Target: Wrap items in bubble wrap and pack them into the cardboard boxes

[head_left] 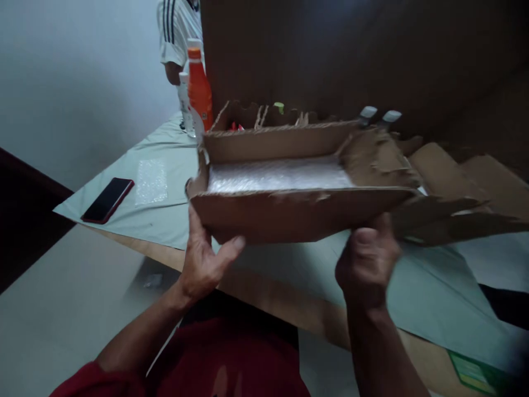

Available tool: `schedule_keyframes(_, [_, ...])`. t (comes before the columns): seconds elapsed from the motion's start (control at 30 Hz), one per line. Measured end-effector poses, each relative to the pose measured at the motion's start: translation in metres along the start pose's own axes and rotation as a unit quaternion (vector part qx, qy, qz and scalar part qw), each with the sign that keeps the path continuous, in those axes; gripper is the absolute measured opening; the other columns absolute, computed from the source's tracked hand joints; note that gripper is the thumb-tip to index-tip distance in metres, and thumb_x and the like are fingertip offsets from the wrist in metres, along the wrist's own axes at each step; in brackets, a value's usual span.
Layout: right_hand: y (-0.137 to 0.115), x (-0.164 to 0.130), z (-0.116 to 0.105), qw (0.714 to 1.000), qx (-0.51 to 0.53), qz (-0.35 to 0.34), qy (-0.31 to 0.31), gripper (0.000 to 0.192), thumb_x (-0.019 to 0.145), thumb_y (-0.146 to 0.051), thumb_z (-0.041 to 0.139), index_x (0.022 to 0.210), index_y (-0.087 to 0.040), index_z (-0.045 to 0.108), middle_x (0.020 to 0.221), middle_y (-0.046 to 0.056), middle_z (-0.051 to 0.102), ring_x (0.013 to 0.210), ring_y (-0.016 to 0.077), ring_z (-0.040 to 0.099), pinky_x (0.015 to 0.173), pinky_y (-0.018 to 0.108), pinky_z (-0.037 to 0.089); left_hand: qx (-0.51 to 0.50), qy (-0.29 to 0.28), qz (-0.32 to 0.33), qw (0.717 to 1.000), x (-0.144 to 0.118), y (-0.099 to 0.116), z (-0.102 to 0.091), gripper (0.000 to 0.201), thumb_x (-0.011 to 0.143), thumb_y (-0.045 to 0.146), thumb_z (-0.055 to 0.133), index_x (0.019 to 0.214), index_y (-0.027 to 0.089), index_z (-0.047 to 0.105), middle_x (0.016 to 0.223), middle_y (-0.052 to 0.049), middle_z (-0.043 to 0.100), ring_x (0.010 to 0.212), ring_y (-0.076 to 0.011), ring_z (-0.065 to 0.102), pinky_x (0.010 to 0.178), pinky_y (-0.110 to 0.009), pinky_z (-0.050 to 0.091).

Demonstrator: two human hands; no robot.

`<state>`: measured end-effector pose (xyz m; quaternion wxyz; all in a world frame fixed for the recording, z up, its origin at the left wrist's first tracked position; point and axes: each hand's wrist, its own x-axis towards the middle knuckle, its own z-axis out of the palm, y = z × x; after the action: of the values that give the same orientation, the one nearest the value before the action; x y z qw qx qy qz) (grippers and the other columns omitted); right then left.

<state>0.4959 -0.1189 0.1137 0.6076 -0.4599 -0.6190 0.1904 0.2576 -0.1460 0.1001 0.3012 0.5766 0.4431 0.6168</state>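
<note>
A shallow open cardboard box [285, 218] is raised above the table's front edge between both hands. Clear bubble wrap [276, 175] lines its bottom. At the box's left end my left hand [206, 259] grips the lower corner, thumb along the front and the other fingers partly hidden. My right hand [367, 262], slightly blurred, is closed on the lower right end, with its fingertips out of sight. The box's upper edges look rough and torn.
A green cloth [165, 226] covers the table. On it at left are a phone [108, 199] and a bubble wrap sheet [151, 181]. An orange bottle [199, 91] stands behind; other cardboard pieces [454, 187] lie to the right. A person in a white shirt [177, 33] is at the back.
</note>
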Motion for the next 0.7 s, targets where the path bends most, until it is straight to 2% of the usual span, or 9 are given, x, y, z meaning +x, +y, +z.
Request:
schedule_keyframes(0.07, [0.014,0.007,0.033,0.999,0.025,0.001,-0.048,0.051,0.098,-0.057,0.057,0.137,-0.024,0.06,0.13,0.008,0.068,0.12,0.0286,0.063,0.106,0.052,0.05,0.012,0.064,-0.03,0.997,-0.023,-0.008,-0.014,0.091,0.087,0.044,0.075,0.161,0.031,0.023,0.156,-0.012,0.048,0.142,-0.0303,0.052,0.12,-0.047,0.042])
schedule_keyframes(0.17, [0.031,0.028,0.1,0.982,0.085,0.014,-0.17,0.061,0.093,-0.062,0.06,0.14,-0.022,0.055,0.128,0.009,0.069,0.116,0.0269,0.065,0.101,0.048,0.054,0.041,0.156,-0.049,0.986,-0.044,-0.019,-0.036,0.091,0.086,0.039,0.076,0.16,0.032,0.023,0.16,-0.01,0.044,0.145,-0.0294,0.049,0.122,-0.047,0.04])
schedule_keyframes(0.27, [0.042,0.053,0.17,0.956,0.113,0.001,-0.269,0.072,0.093,-0.066,0.057,0.149,-0.021,0.047,0.141,0.011,0.063,0.129,0.0291,0.059,0.112,0.051,0.047,0.037,0.212,-0.051,0.975,-0.049,-0.028,-0.049,0.092,0.086,0.035,0.076,0.16,0.035,0.021,0.166,-0.009,0.035,0.149,-0.0277,0.043,0.126,-0.047,0.033])
schedule_keyframes(0.37, [0.05,0.068,0.222,0.944,0.073,-0.024,-0.321,0.082,0.095,-0.069,0.047,0.156,-0.016,0.038,0.156,0.016,0.05,0.145,0.0303,0.047,0.123,0.052,0.035,0.033,0.231,-0.034,0.972,-0.048,-0.034,-0.051,0.096,0.086,0.032,0.075,0.162,0.037,0.017,0.173,-0.006,0.021,0.157,-0.0278,0.03,0.129,-0.045,0.025])
schedule_keyframes(0.43, [0.054,0.07,0.243,0.945,0.025,-0.034,-0.323,0.087,0.096,-0.072,0.04,0.158,-0.013,0.033,0.162,0.018,0.042,0.151,0.0306,0.038,0.127,0.053,0.027,0.049,0.226,-0.021,0.973,-0.048,-0.038,-0.049,0.097,0.087,0.03,0.074,0.164,0.038,0.015,0.175,-0.003,0.015,0.161,-0.0271,0.018,0.131,-0.044,0.017])
schedule_keyframes(0.53, [0.059,0.061,0.253,0.95,-0.015,-0.044,-0.307,0.094,0.096,-0.079,0.029,0.161,-0.011,0.028,0.167,0.019,0.033,0.156,0.0293,0.028,0.13,0.054,0.018,0.076,0.219,-0.015,0.973,-0.048,-0.043,-0.043,0.098,0.09,0.026,0.072,0.164,0.042,0.01,0.176,0.002,0.006,0.163,-0.025,0.005,0.132,-0.043,0.009])
schedule_keyframes(0.6, [0.062,0.056,0.253,0.95,-0.016,-0.049,-0.308,0.102,0.094,-0.083,0.022,0.162,-0.008,0.027,0.169,0.021,0.027,0.159,0.0277,0.023,0.131,0.05,0.015,0.078,0.219,-0.014,0.972,-0.047,-0.046,-0.041,0.099,0.091,0.025,0.07,0.164,0.043,0.007,0.176,0.002,0.004,0.163,-0.025,0.004,0.132,-0.044,0.009])
schedule_keyframes(0.7, [0.065,0.056,0.253,0.946,0.007,-0.045,-0.32,0.108,0.091,-0.088,0.017,0.162,-0.007,0.027,0.17,0.021,0.024,0.159,0.0257,0.021,0.131,0.047,0.015,0.064,0.221,-0.03,0.973,-0.044,-0.05,-0.038,0.1,0.091,0.027,0.07,0.164,0.042,0.004,0.176,-0.001,0.005,0.162,-0.0274,0.014,0.131,-0.045,0.016])
